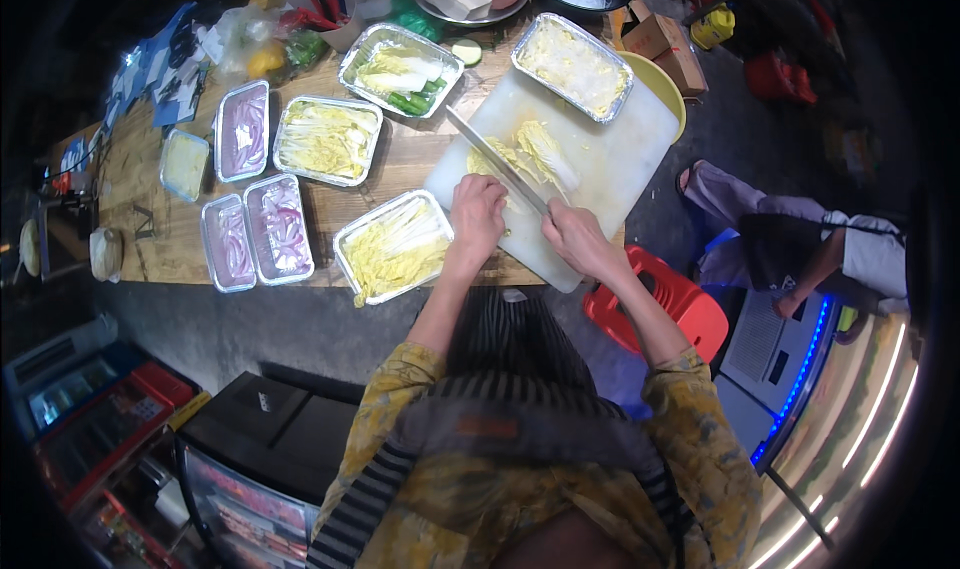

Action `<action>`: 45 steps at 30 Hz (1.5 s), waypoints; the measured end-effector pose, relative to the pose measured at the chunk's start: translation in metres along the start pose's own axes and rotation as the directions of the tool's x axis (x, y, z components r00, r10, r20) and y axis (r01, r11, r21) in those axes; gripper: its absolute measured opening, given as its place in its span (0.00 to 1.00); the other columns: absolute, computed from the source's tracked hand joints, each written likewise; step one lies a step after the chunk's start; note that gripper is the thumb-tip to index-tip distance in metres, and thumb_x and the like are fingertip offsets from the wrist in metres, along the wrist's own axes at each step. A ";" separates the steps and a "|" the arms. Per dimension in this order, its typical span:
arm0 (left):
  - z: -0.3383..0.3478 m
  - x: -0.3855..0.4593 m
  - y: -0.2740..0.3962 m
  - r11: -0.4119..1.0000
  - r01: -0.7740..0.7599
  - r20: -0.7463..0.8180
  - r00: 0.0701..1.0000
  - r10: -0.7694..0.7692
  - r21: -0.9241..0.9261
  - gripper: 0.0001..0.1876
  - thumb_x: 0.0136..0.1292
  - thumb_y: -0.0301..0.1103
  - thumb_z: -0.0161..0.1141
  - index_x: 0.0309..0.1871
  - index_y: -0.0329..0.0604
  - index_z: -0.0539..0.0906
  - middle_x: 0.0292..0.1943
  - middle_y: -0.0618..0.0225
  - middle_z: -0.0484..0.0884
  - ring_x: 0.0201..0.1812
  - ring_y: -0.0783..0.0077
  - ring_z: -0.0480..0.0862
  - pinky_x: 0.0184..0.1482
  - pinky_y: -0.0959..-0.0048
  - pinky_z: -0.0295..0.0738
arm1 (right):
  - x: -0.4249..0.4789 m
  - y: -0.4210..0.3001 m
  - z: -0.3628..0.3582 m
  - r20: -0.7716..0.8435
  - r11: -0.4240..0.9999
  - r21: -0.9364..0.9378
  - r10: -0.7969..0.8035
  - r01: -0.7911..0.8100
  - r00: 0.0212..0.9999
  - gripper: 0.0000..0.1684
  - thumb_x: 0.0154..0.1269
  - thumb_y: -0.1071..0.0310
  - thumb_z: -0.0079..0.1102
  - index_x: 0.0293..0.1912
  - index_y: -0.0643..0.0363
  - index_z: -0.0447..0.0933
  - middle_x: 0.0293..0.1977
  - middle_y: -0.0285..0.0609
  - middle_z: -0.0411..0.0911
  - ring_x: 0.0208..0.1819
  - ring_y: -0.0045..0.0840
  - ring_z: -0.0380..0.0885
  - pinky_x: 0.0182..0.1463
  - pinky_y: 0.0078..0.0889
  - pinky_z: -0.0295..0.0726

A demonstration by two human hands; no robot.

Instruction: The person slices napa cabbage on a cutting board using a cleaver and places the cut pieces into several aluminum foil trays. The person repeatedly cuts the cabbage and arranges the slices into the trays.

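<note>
My right hand (579,237) grips the handle of a long kitchen knife (498,159), its blade slanting to the upper left over a white cutting board (622,164). Curled fingers of my left hand (478,213) press on a piece of napa cabbage (480,164) beside the blade; part of that piece is hidden. Another napa cabbage leaf (546,153) lies on the board to the right of the knife. Close to my left wrist stands a foil tray of cut cabbage (394,250). A second foil tray, with pale chopped food (574,66), rests on the board's far end.
Left on the wooden table (142,194) are several foil trays, including sliced onion (277,228), cabbage (328,140), and cabbage with green vegetables (401,74). Bowls (472,21) stand behind. A red plastic stool (660,299) is by my right forearm. Another person (795,246) is at right.
</note>
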State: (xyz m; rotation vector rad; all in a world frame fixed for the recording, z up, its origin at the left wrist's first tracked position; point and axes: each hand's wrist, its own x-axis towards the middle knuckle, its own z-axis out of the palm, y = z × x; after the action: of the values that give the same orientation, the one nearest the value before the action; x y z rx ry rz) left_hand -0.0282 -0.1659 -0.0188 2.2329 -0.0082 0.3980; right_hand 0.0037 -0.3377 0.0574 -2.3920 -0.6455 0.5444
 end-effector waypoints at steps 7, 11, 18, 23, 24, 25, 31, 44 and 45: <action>-0.003 -0.002 0.001 1.000 0.008 0.006 1.000 -0.008 -0.004 0.12 0.40 0.17 0.62 0.32 0.39 0.82 0.35 0.64 0.76 0.44 0.59 0.74 0.46 0.65 0.69 | -0.006 -0.004 0.004 -0.004 1.000 -0.020 0.018 -0.019 1.000 0.12 0.64 0.67 0.48 0.31 0.69 0.65 0.20 0.62 0.72 0.27 0.55 0.74 0.35 0.52 0.71; -0.004 -0.001 0.002 1.000 0.027 0.029 0.999 -0.027 -0.014 0.11 0.40 0.16 0.62 0.31 0.38 0.80 0.35 0.63 0.76 0.43 0.58 0.74 0.46 0.65 0.69 | 0.001 0.007 0.012 -0.004 0.999 -0.039 0.017 -0.017 1.000 0.12 0.64 0.67 0.48 0.31 0.69 0.66 0.20 0.62 0.72 0.27 0.55 0.74 0.35 0.52 0.71; -0.007 0.000 0.002 0.999 0.022 0.022 1.000 -0.022 -0.027 0.09 0.41 0.16 0.60 0.29 0.36 0.77 0.34 0.60 0.75 0.43 0.55 0.73 0.45 0.64 0.70 | -0.004 -0.003 0.020 -0.001 0.999 -0.027 0.023 -0.023 1.000 0.12 0.62 0.68 0.48 0.31 0.70 0.66 0.20 0.62 0.72 0.27 0.54 0.74 0.35 0.52 0.71; -0.009 -0.003 0.000 0.999 0.016 0.048 0.999 -0.014 -0.045 0.08 0.42 0.16 0.59 0.29 0.35 0.77 0.35 0.60 0.75 0.42 0.55 0.74 0.45 0.63 0.70 | -0.007 -0.004 0.019 -0.016 1.000 -0.028 0.006 -0.007 1.000 0.13 0.62 0.67 0.48 0.31 0.70 0.67 0.20 0.62 0.72 0.27 0.54 0.74 0.34 0.50 0.72; -0.009 -0.003 -0.001 0.998 0.023 0.053 0.998 -0.020 -0.051 0.08 0.42 0.16 0.59 0.28 0.35 0.77 0.34 0.60 0.75 0.42 0.55 0.74 0.45 0.63 0.70 | -0.006 -0.002 0.020 -0.018 1.000 -0.024 0.012 -0.013 1.000 0.13 0.62 0.67 0.48 0.31 0.70 0.67 0.20 0.61 0.72 0.26 0.54 0.74 0.35 0.50 0.72; -0.009 -0.003 -0.001 0.998 0.028 0.059 0.998 -0.025 -0.057 0.07 0.43 0.16 0.59 0.28 0.35 0.77 0.34 0.60 0.76 0.42 0.55 0.74 0.45 0.63 0.70 | -0.006 0.001 0.021 -0.031 1.000 -0.019 0.008 -0.009 0.999 0.13 0.62 0.67 0.48 0.31 0.70 0.67 0.20 0.61 0.72 0.26 0.54 0.74 0.34 0.50 0.72; -0.027 0.019 -0.004 0.970 -0.232 0.271 0.941 0.204 0.077 0.13 0.43 0.17 0.57 0.35 0.38 0.78 0.41 0.60 0.75 0.47 0.54 0.72 0.51 0.61 0.67 | -0.028 -0.005 -0.007 -0.123 0.980 0.179 0.107 -0.084 0.987 0.13 0.63 0.66 0.48 0.32 0.69 0.67 0.22 0.61 0.71 0.26 0.51 0.74 0.32 0.46 0.71; -0.014 0.050 -0.024 0.745 -0.637 0.761 0.579 0.292 0.199 0.11 0.50 0.26 0.57 0.39 0.42 0.73 0.39 0.61 0.73 0.46 0.62 0.72 0.50 0.65 0.63 | -0.089 0.049 -0.020 -0.336 0.951 0.108 0.309 -0.289 0.890 0.11 0.64 0.66 0.49 0.35 0.68 0.68 0.25 0.61 0.74 0.28 0.50 0.76 0.31 0.45 0.71; -0.012 0.044 -0.023 0.698 -0.674 0.764 0.575 0.293 0.240 0.10 0.51 0.25 0.55 0.39 0.41 0.73 0.38 0.60 0.73 0.46 0.62 0.72 0.50 0.65 0.63 | -0.087 0.059 -0.015 -0.345 0.949 0.005 0.297 -0.315 0.890 0.11 0.63 0.66 0.50 0.33 0.67 0.68 0.25 0.61 0.75 0.28 0.52 0.76 0.31 0.48 0.71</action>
State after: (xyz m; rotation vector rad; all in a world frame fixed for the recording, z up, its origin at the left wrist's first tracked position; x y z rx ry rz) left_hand 0.0129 -0.1358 -0.0166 2.7687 -1.1045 -0.2001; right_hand -0.0390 -0.4347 0.0502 -2.5686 -0.1292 0.2250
